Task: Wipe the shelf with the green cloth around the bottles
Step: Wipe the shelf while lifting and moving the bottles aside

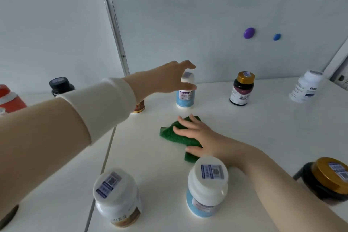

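Cloth point(166, 134) green, soft, light, bunched on shelf point(263, 137); press flat from top. Right hand point(203, 137) fingers straight, pressing it. Left hand point(169, 77) fingers curled about bottle point(185, 98) cap; grip unclear.

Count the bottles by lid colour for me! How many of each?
White-lidded bottles: 4
Gold-lidded bottles: 2
Black-lidded bottle: 1
Bottle with lid hidden behind the sleeve: 1
Total: 8 bottles
The red container at the left edge is too cut off to count.
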`<state>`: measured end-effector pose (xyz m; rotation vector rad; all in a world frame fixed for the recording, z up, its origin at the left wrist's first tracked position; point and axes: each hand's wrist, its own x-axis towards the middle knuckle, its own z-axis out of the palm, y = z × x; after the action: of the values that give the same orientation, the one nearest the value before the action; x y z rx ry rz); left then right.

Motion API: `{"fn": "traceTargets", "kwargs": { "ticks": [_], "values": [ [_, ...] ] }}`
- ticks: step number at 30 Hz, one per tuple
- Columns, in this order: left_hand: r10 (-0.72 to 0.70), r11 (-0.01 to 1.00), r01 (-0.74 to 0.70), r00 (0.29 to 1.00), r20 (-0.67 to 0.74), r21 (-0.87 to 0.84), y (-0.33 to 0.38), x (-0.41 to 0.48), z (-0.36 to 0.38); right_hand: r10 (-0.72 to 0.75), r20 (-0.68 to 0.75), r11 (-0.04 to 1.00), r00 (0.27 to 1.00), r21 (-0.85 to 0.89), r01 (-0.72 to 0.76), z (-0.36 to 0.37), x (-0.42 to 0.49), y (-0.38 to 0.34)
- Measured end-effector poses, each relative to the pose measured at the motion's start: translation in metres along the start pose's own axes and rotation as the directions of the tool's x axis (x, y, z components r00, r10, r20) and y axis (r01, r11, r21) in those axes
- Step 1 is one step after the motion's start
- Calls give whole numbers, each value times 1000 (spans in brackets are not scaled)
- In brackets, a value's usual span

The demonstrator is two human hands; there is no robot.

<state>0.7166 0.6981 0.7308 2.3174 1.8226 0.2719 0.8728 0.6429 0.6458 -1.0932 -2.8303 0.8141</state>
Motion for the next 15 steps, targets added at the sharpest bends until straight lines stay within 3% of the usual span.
{"fn": "traceTargets", "kwargs": {
  "ticks": [3, 5, 7, 10, 12, 13, 15],
  "values": [
    [8, 991, 1, 998, 60, -134, -8, 18, 11, -101, 41, 992, 994, 74, 98, 1, -1, -6],
    [9, 982, -1, 999, 45, -190, -11, 25, 11, -44, -17, 994, 999, 103, 46, -3, -4, -1],
    [-3, 974, 9, 1000, 27, -226, -13, 30, 4, 115, -148, 993, 982, 49, -109, -7, -2, 15],
    [-41, 960, 32, 999, -29, -277, -13, 37, -18, 405, -353, 907, 843, 41, -419, -14, 14, 41],
    [-55, 953, 27, 995, -84, -302, -14, 36, -32, 486, -391, 856, 782, 34, -516, -17, 30, 47],
    [-58, 951, 24, 993, -102, -307, -15, 35, -37, 483, -386, 853, 786, 4, -522, -17, 37, 46],
    [-53, 955, 16, 992, -118, -295, -15, 32, -41, 366, -329, 908, 870, -79, -412, -17, 47, 35]
  ]
}}
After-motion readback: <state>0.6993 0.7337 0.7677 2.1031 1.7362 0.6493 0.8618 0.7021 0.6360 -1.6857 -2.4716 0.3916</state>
